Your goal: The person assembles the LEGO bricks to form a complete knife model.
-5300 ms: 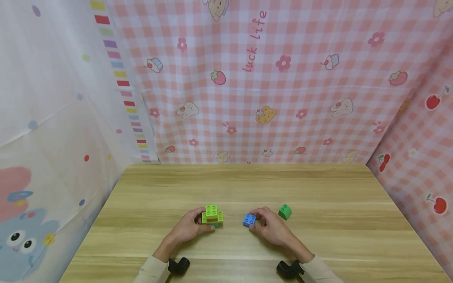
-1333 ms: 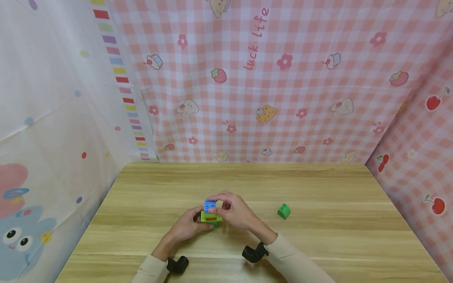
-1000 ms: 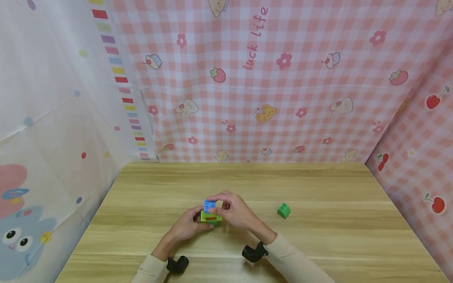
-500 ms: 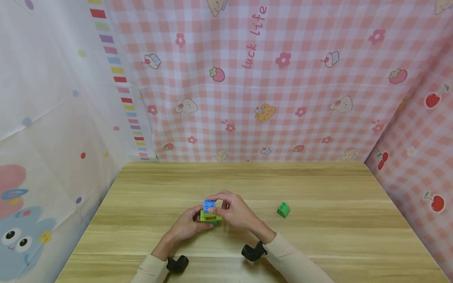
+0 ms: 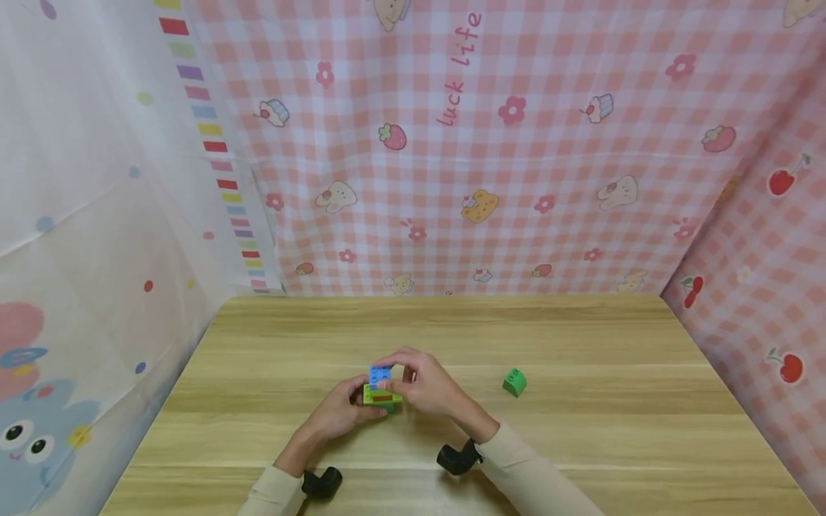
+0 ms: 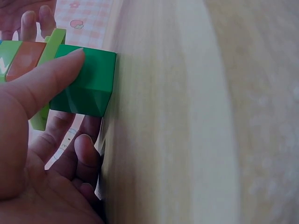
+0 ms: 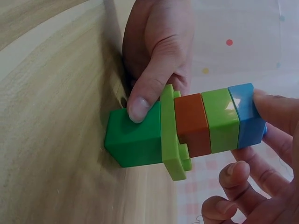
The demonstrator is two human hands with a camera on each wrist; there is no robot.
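A small tower of toy building bricks stands on the wooden table in front of the person. From the bottom up, the right wrist view shows a dark green brick [image 7: 135, 142], a wider lime plate [image 7: 169, 140], a brown-orange brick [image 7: 194, 128], a lime brick [image 7: 221, 121] and a blue brick [image 7: 247, 116] on top. The left hand [image 5: 338, 411] grips the dark green base, its thumb [image 6: 56, 77] along one side. Between thumb and fingertips, the right hand [image 5: 431, 387] pinches the blue brick, which sits flush against the lime one.
To the right of the hands lies a loose green brick [image 5: 514, 383] with a curved side. Black wrist devices [image 5: 323, 484] show at both sleeves. Patterned cloths [image 5: 480, 143] hang behind the table [image 5: 581, 444] and at its sides.
Since the oldest frame, the right hand has carried the blue brick leftward onto the tower's top. Over the last second both hands have stayed in place; the head view has shifted slightly.
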